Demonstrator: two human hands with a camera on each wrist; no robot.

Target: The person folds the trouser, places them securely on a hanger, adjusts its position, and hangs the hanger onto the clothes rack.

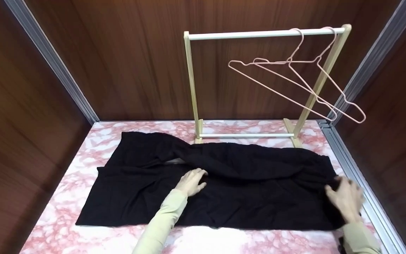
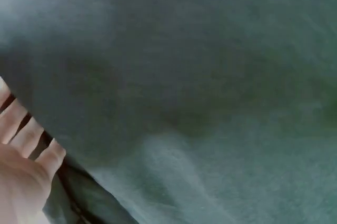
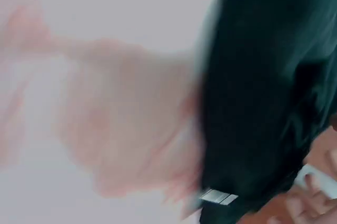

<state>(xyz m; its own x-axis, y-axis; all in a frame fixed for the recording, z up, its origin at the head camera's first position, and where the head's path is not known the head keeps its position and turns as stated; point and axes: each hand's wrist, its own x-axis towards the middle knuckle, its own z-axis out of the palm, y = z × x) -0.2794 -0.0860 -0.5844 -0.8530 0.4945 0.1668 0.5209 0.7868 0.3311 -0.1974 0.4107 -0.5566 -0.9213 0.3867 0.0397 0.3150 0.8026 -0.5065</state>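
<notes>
Black cloth (image 1: 259, 203) lay spread across the marbled table (image 1: 58, 215); I judged it soft, limp, best taken by its end edges. Left hand (image 1: 191, 181) lay over it, fingers loosely extended; right hand (image 1: 347, 197) met its right end, grip indeterminable.

Left hand (image 2: 25, 169) at lower left, fingers (image 2: 29, 137) slightly apart, beside dark, blurred grey-green cloth (image 2: 189, 87)

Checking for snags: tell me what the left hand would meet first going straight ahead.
The left hand would likely meet the raised fold of the black garment; they may already touch; depth is unclear.
</notes>
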